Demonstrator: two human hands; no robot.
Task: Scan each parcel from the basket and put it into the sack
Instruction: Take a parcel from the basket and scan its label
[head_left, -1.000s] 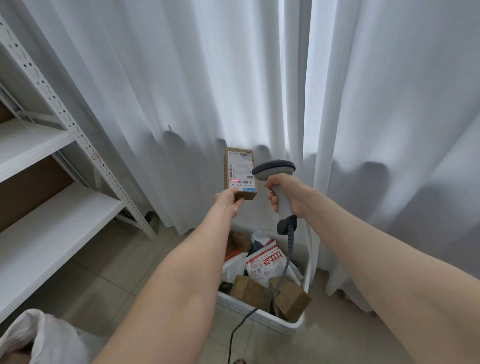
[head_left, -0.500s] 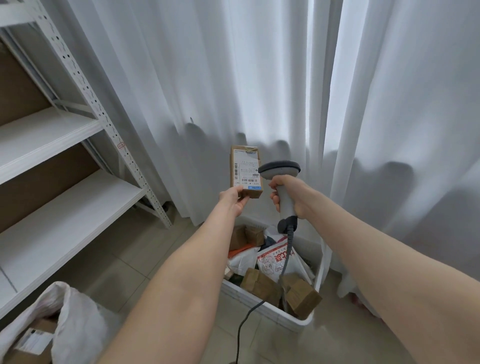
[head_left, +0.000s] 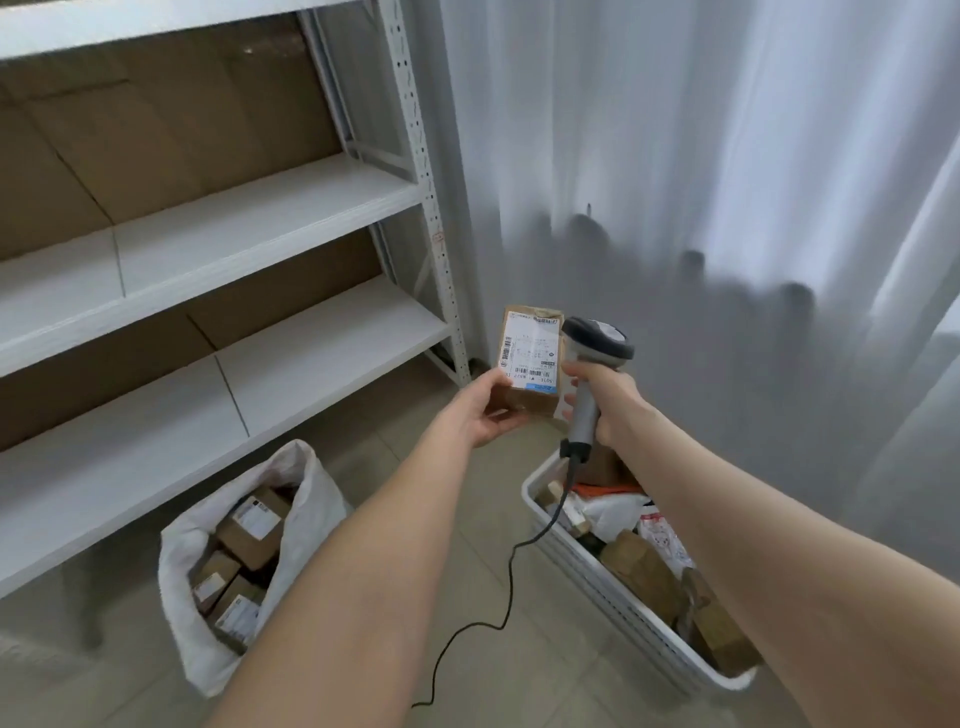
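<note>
Parcel (head_left: 530, 364) being held up just beside the scanner (head_left: 597, 340).
Left hand (head_left: 485, 413) is pinching its lower corner; right hand (head_left: 605, 400) is gripping the scanner's handle above the basket (head_left: 613, 603); sack (head_left: 311, 499) is sitting open, near left.

I count one parcel (head_left: 531, 358) and one scanner (head_left: 597, 345). One sack (head_left: 309, 514) shows at least three boxes (head_left: 253, 524). One basket (head_left: 623, 618) holds a heap I cannot count. Three shelves (head_left: 260, 208).
</note>
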